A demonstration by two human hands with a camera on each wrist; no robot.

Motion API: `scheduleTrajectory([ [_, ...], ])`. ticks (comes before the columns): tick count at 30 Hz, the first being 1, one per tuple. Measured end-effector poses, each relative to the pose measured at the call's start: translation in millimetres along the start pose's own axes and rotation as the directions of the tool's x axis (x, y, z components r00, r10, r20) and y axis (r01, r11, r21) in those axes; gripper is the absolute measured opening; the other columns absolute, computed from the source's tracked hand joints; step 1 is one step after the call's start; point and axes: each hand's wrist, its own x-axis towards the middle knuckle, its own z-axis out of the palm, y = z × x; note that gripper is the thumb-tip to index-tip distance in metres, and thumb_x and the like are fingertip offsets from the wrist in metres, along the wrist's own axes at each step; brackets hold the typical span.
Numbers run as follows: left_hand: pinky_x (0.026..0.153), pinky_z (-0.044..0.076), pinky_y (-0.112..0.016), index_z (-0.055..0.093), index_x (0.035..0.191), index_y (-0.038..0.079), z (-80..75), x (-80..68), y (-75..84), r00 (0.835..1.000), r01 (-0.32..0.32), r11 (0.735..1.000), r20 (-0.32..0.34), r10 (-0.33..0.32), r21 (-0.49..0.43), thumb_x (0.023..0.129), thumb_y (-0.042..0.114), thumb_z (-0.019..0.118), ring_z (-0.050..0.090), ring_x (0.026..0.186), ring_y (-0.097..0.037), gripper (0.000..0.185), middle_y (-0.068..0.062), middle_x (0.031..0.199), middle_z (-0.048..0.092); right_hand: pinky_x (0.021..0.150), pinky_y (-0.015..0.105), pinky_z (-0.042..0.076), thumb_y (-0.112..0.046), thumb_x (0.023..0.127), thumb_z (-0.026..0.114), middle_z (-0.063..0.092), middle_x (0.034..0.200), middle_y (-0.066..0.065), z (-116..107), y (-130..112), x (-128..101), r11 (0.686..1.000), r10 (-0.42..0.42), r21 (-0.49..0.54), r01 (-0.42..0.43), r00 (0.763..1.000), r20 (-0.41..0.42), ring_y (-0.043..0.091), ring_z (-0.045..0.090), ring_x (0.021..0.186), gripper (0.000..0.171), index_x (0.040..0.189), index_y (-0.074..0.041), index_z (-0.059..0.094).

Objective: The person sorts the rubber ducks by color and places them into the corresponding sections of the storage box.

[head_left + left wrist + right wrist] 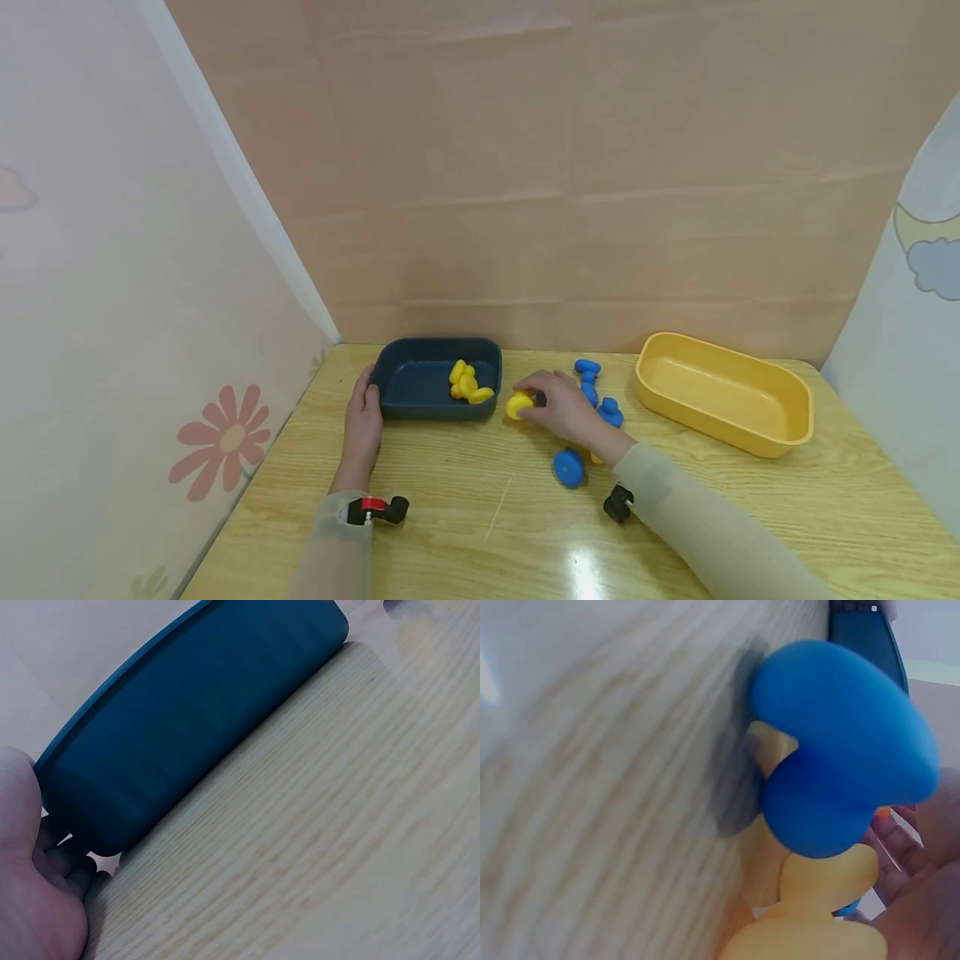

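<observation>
My left hand (363, 421) holds the left end of a dark blue tray (438, 412), thumb near the rim and fingers along the outer wall. The same tray (187, 712) fills much of the left wrist view. Several yellow rubber ducks (468, 385) lie in its right part. Just right of the tray, my right hand (564, 407) pinches a yellow rubber duck (519, 406) between thumb and fingers. Blue rubber ducks (610, 412) lie around this hand, some partly hidden by it. A blue duck (840, 720) and a yellow duck (802, 943) are close to the right wrist camera.
At the right stands a yellow tray (723, 396), set at an angle. A lone blue duck (568, 468) lies in front of my right hand, near the forearm. Behind the wooden table (450, 517) rises a brown paper-covered wall (465, 167).
</observation>
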Motion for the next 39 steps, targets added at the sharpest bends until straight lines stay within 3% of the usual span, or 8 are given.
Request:
scheduleTrajectory([
  [5,0.134,0.019,-0.056,0.034,0.174,0.012,-0.3,0.4,0.8,1.000,0.007,1.000,-0.002,-0.007,-0.003,0.121,0.025,0.035,0.021,0.167,-0.035,0.054,-0.013,0.179,0.030,0.101,0.051,0.055,-0.017,0.096,0.089,0.075,0.128,0.004,-2.9,-3.3,0.3,0.999,-0.016,0.030,0.017,1.000,-0.026,0.028,0.070,0.110,0.041,0.134,-0.007,0.078],
  [11,0.134,0.020,-0.056,0.034,0.174,0.012,1.3,0.8,2.6,1.000,0.007,1.000,0.007,-0.007,-0.007,0.121,0.026,0.035,0.020,0.167,-0.035,0.055,-0.013,0.179,0.029,0.096,0.052,0.061,-0.016,0.098,0.088,0.075,0.130,0.005,-12.1,-10.2,0.0,0.998,-0.004,0.069,0.009,0.997,-0.077,0.031,0.072,0.113,0.039,0.135,-0.009,0.078],
  [19,0.134,0.019,-0.057,0.035,0.174,0.010,0.6,0.1,2.3,1.000,-0.006,1.000,-0.003,0.006,0.012,0.121,0.024,0.035,0.021,0.167,-0.037,0.054,-0.015,0.179,0.029,0.102,0.055,0.056,-0.020,0.101,0.085,0.074,0.128,0.008,-20.2,-21.3,6.3,0.999,0.018,0.049,-0.010,0.987,-0.159,0.038,0.068,0.117,0.041,0.139,-0.008,0.076],
  [25,0.134,0.019,-0.057,0.035,0.174,0.011,0.4,-0.9,2.0,1.000,0.001,1.000,-0.005,-0.001,0.005,0.121,0.025,0.035,0.020,0.167,-0.036,0.054,-0.014,0.179,0.029,0.098,0.052,0.057,-0.023,0.101,0.085,0.074,0.128,0.006,-20.5,-30.3,10.8,0.999,0.013,0.043,-0.004,0.978,-0.207,0.031,0.069,0.111,0.041,0.140,-0.012,0.076],
  [31,0.134,0.019,-0.056,0.034,0.174,0.014,1.8,-0.7,1.3,1.000,0.005,1.000,-0.001,-0.005,-0.018,0.121,0.025,0.035,0.020,0.167,-0.035,0.054,-0.013,0.180,0.029,0.088,0.047,0.058,-0.022,0.100,0.086,0.074,0.129,0.006,-15.7,-37.3,15.7,0.998,0.002,0.068,0.014,0.975,-0.223,0.028,0.069,0.105,0.042,0.140,-0.010,0.077],
  [39,0.135,0.019,-0.054,0.034,0.175,0.016,1.4,1.1,-0.2,1.000,0.003,1.000,0.002,-0.003,-0.018,0.121,0.026,0.035,0.020,0.167,-0.032,0.054,-0.010,0.180,0.029,0.091,0.048,0.059,-0.016,0.099,0.086,0.074,0.133,0.006,-5.2,-43.1,24.7,0.995,-0.011,0.095,0.031,0.978,-0.209,0.025,0.070,0.102,0.040,0.138,-0.010,0.078],
])
